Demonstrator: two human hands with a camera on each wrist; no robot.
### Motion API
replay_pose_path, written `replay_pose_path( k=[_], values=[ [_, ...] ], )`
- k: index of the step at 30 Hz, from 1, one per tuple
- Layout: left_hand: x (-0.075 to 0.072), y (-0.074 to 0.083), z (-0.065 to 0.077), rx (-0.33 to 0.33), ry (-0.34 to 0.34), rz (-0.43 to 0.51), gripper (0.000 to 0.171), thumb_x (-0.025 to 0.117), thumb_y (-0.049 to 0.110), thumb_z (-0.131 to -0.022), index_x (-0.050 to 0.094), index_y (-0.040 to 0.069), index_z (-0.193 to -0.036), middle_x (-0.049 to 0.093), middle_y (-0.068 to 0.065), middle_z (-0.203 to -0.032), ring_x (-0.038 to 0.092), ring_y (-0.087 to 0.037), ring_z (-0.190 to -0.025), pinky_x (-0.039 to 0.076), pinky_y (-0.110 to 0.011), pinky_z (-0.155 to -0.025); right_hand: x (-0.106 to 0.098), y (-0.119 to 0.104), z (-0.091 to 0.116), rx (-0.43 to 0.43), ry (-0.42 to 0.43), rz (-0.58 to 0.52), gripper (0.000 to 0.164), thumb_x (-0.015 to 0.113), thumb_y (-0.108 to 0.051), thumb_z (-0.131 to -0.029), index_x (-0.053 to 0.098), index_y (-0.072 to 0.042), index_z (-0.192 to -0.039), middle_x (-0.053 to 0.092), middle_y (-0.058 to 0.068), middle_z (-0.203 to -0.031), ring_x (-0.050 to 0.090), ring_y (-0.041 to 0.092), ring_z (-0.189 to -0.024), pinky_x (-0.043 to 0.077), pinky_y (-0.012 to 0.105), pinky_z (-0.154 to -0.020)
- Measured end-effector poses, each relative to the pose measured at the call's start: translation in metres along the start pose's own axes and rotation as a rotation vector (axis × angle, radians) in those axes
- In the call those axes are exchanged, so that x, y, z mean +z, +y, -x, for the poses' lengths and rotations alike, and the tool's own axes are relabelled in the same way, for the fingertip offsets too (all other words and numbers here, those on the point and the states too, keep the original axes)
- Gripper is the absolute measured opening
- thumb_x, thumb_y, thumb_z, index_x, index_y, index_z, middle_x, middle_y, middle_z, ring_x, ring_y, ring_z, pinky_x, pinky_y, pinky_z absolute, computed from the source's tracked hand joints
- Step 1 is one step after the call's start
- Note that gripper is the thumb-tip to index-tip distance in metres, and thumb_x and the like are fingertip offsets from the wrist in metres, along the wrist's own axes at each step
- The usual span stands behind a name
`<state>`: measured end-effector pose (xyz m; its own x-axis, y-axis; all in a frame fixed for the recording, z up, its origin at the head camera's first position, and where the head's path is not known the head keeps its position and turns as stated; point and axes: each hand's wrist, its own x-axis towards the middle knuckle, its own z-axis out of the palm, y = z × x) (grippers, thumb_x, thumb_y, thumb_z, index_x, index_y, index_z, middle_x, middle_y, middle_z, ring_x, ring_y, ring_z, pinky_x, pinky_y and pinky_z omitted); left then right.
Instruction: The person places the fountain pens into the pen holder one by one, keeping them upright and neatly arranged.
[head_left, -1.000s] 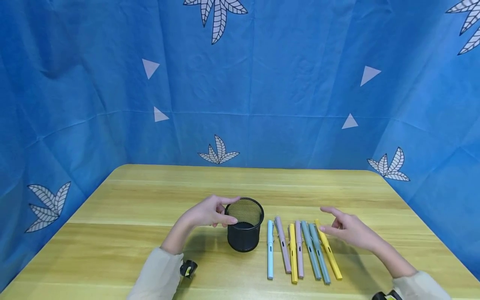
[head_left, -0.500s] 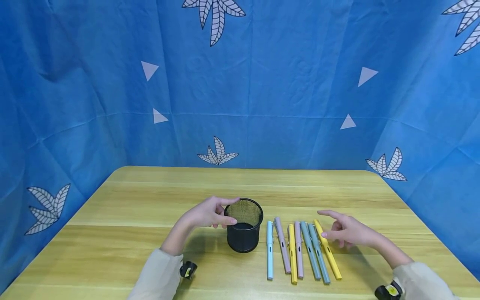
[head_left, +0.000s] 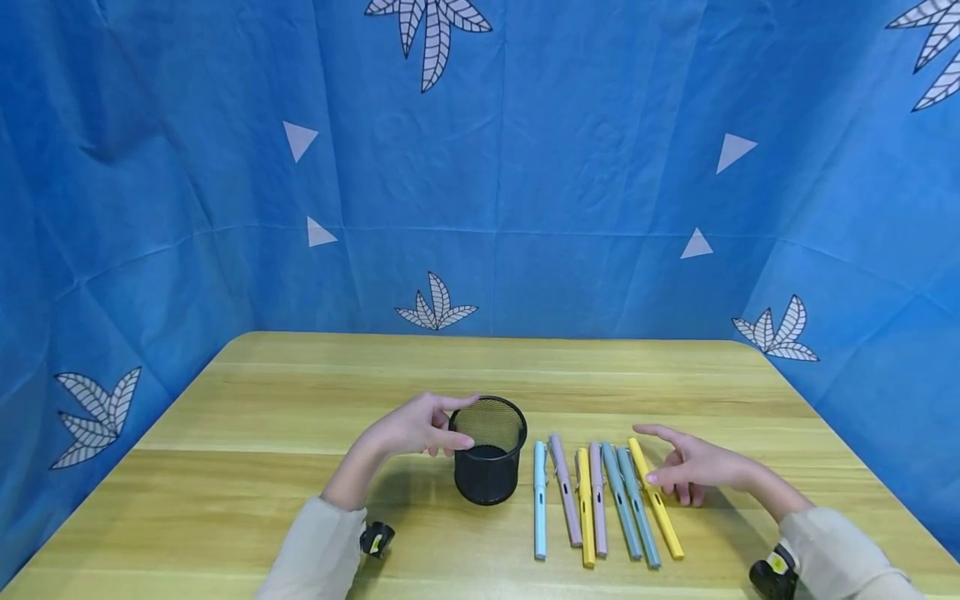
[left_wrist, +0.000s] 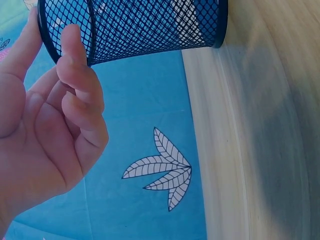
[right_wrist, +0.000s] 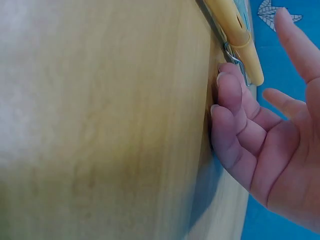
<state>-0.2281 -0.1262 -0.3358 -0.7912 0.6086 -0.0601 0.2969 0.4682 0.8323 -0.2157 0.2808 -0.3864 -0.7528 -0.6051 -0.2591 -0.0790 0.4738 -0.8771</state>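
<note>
A black mesh pen holder (head_left: 487, 483) stands upright on the table. My left hand (head_left: 416, 427) holds it by the rim, index finger on the far side and thumb over the near side; the left wrist view shows other fingers bent against the mesh (left_wrist: 145, 30). To its right lie several capped pens side by side: light blue (head_left: 540, 500), purple, yellow and teal. At the row's right end is a yellow pen (head_left: 663, 521). My right hand (head_left: 697, 467) hovers beside it, index finger extended, thumb near the pen, other fingers bent and holding nothing. Whether they touch it, I cannot tell.
The pens rest on a wooden table (head_left: 337, 367) with rounded far corners. A blue cloth (head_left: 570, 167) with leaf and triangle prints hangs behind and along both sides. Black wrist cameras (head_left: 377, 539) sit at both sleeves.
My right hand has lowered slightly beside the rightmost yellow pen, its bent fingers now nearer the table. The left hand and the pen holder stay in place.
</note>
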Motion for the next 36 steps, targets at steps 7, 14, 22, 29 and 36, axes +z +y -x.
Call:
replay_pose_path(
  k=[7, 14, 22, 29, 36],
  values=[
    [-0.0011, -0.0007, -0.0008, 0.009, -0.006, 0.001, 0.061, 0.066, 0.018, -0.082, 0.04, 0.01, -0.135, 0.055, -0.021, -0.06, 0.052, -0.036, -0.056, 0.036, -0.024, -0.045, -0.0015, 0.0018, -0.004, 0.012, -0.016, -0.004, 0.076, 0.056, -0.014, -0.089, 0.002, 0.002, -0.141, 0.058, 0.017, -0.061, 0.05, 0.015, -0.042, 0.045, 0.03, -0.04],
    [-0.0007, -0.0002, -0.0008, 0.006, -0.003, 0.001, 0.06, 0.066, 0.018, -0.082, 0.04, 0.01, -0.135, 0.054, -0.018, -0.057, 0.053, -0.041, -0.059, 0.036, -0.024, -0.045, -0.0009, 0.0023, -0.0056, 0.022, -0.012, -0.003, 0.077, 0.056, -0.015, -0.089, 0.002, 0.002, -0.141, 0.058, 0.014, -0.061, 0.049, 0.014, -0.041, 0.045, 0.029, -0.04],
    [-0.0003, 0.0002, 0.0008, 0.013, -0.002, 0.002, 0.06, 0.066, 0.018, -0.082, 0.04, 0.01, -0.135, 0.054, -0.018, -0.057, 0.052, -0.036, -0.054, 0.035, -0.024, -0.045, 0.0004, -0.0047, -0.0063, 0.087, -0.013, 0.012, 0.081, 0.059, -0.019, -0.087, 0.003, 0.002, -0.141, 0.057, 0.011, -0.06, 0.049, 0.014, -0.041, 0.044, 0.027, -0.041],
    [0.0002, -0.0018, 0.0016, 0.003, 0.0, 0.009, 0.06, 0.066, 0.018, -0.082, 0.04, 0.01, -0.135, 0.055, -0.021, -0.06, 0.051, -0.025, -0.05, 0.032, -0.024, -0.044, 0.0023, -0.0055, -0.0087, 0.115, -0.008, 0.032, 0.086, 0.064, -0.022, -0.084, 0.005, 0.003, -0.141, 0.056, 0.007, -0.058, 0.048, 0.012, -0.04, 0.043, 0.025, -0.04],
    [0.0002, -0.0001, 0.0008, 0.01, 0.0, -0.007, 0.06, 0.066, 0.018, -0.082, 0.04, 0.01, -0.135, 0.054, -0.013, -0.056, 0.052, -0.031, -0.052, 0.029, -0.023, -0.042, 0.0016, -0.0029, -0.0088, 0.122, -0.016, -0.001, 0.085, 0.065, -0.02, -0.083, 0.006, 0.005, -0.14, 0.055, 0.007, -0.057, 0.048, 0.011, -0.039, 0.041, 0.023, -0.039]
  ],
)
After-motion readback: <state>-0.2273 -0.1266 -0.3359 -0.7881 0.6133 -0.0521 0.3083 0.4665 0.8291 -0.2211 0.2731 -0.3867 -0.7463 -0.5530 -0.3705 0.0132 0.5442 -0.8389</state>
